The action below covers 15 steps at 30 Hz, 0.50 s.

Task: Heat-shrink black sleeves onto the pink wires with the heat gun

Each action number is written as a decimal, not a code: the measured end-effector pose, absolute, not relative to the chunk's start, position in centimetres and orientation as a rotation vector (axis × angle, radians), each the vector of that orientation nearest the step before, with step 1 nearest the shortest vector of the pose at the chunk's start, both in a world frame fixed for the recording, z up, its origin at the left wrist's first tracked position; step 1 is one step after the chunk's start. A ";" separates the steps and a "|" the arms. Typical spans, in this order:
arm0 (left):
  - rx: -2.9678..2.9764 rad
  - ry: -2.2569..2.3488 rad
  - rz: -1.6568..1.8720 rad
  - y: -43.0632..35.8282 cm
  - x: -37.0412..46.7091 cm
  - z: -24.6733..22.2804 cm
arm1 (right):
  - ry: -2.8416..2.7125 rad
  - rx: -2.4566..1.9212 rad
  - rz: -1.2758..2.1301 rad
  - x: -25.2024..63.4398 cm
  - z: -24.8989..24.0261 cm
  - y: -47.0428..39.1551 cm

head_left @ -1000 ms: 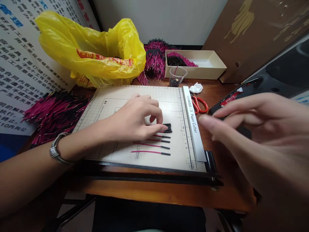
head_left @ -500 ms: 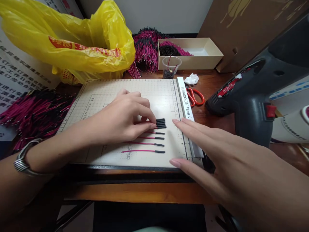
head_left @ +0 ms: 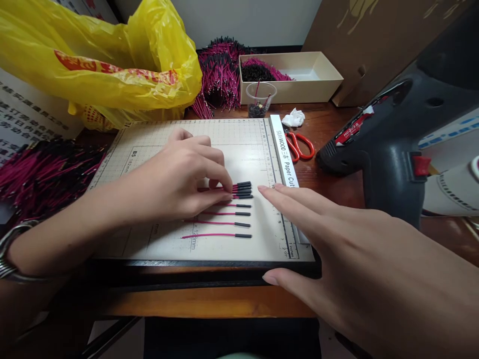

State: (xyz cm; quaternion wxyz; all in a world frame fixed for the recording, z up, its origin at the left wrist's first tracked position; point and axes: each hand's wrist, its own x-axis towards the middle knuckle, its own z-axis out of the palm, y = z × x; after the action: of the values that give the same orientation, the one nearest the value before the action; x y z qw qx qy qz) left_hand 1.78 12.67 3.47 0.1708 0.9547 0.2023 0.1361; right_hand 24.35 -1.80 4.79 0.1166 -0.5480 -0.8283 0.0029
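Note:
On the paper cutter's cream grid board (head_left: 232,134), my left hand (head_left: 183,174) is closed, thumb and fingertips pinching a small row of pink wires with black sleeves (head_left: 244,187). Their sleeved ends point right, and my palm covers the other ends. Nearer the front edge, several separate pink wires (head_left: 217,235) with black sleeves lie roughly parallel. My right hand (head_left: 344,249) is open, thumb and fingers spread apart and holding nothing. Its index fingertip is just right of the sleeved ends, while the thumb is over the board's front edge.
A heat gun (head_left: 392,144) and red-handled scissors (head_left: 301,146) are on the right. Behind the board stand a clear plastic cup (head_left: 262,94), a cream box (head_left: 295,92) and piled wires (head_left: 220,75). A yellow plastic bag (head_left: 123,85) bulges at back left, above more wires (head_left: 41,179).
My left fingertips have slid slightly left along the wires, uncovering some pink beside the sleeves. My right index fingertip is closer to the sleeved ends, and its thumb is spread wider. The view shifted slightly.

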 end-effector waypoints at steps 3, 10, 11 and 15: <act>2.779 0.584 0.410 12.7 1.8 3.4 | -2.447 -1.593 -0.067 24.4 4.9 -1.7; 2.910 0.649 0.426 12.7 2.0 3.5 | -2.500 -1.573 -0.190 24.6 4.5 -2.0; 2.902 0.650 0.417 12.7 2.0 3.5 | -2.509 -1.568 -0.196 24.7 4.5 -2.1; 2.868 0.633 0.371 12.7 1.9 3.6 | -2.529 -1.535 -0.178 24.5 4.2 -2.3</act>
State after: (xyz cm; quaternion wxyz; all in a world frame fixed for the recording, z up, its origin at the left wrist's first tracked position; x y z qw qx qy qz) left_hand 1.86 12.75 3.58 0.0907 0.9648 0.2129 0.1250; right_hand 24.51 -2.33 4.22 0.0887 -0.5159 -0.8500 -0.0600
